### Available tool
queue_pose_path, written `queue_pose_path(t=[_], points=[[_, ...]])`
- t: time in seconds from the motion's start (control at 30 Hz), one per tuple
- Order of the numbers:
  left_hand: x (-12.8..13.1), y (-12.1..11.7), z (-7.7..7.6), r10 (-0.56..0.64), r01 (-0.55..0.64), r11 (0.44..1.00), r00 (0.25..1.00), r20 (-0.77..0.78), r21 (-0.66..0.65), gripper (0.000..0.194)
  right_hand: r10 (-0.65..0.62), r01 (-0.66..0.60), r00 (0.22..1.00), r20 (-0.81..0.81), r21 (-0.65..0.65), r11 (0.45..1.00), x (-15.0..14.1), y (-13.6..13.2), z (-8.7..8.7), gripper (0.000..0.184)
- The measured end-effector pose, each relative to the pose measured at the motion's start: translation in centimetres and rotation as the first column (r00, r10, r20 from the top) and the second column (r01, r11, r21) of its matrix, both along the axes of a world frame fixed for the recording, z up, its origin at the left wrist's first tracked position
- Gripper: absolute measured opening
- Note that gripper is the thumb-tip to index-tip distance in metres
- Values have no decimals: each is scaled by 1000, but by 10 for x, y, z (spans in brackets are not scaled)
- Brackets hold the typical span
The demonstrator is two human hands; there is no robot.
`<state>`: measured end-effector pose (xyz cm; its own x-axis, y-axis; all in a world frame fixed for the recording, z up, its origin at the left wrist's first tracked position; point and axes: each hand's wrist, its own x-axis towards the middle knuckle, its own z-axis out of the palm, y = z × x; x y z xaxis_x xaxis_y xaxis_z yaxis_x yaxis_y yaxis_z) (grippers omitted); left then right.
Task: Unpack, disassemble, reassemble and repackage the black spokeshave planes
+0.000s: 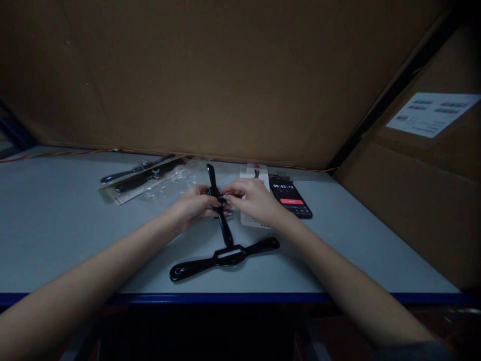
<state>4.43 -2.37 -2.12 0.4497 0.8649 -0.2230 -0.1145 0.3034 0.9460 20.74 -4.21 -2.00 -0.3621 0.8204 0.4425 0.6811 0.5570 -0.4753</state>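
My left hand and my right hand meet over the table, both gripping the middle of a black spokeshave that lies lengthwise away from me. My fingers hide its central body. Something small and silvery may show at my right fingertips, too small to tell. Just in front of my hands, a second black spokeshave lies crosswise on the table, with a pale opening in its centre. Its nearer handle lies close to the end of the held tool.
Behind my left hand are a packaged black tool and loose clear plastic. A phone showing 00:02:12 lies right of a printed card. Coloured wires run along the back edge. Cardboard walls rise behind the pale table.
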Motion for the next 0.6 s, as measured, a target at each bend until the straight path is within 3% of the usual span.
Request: queue_pose_path(t=[0.2,0.3,0.6], points=[[2,-1,-2,11,-10,999,999,-35,35,25,31,-49,981,189,90,995,-3,-5,1,25],[2,-2,-2,30,-27,999,998,-50,47,24,45,-63,986,161,111,992,-6,-6,0,28],[2,-3,-3,34,-30,997,998,-49,69,25,-33,25,996,85,99,995,-10,-3,-3,13]])
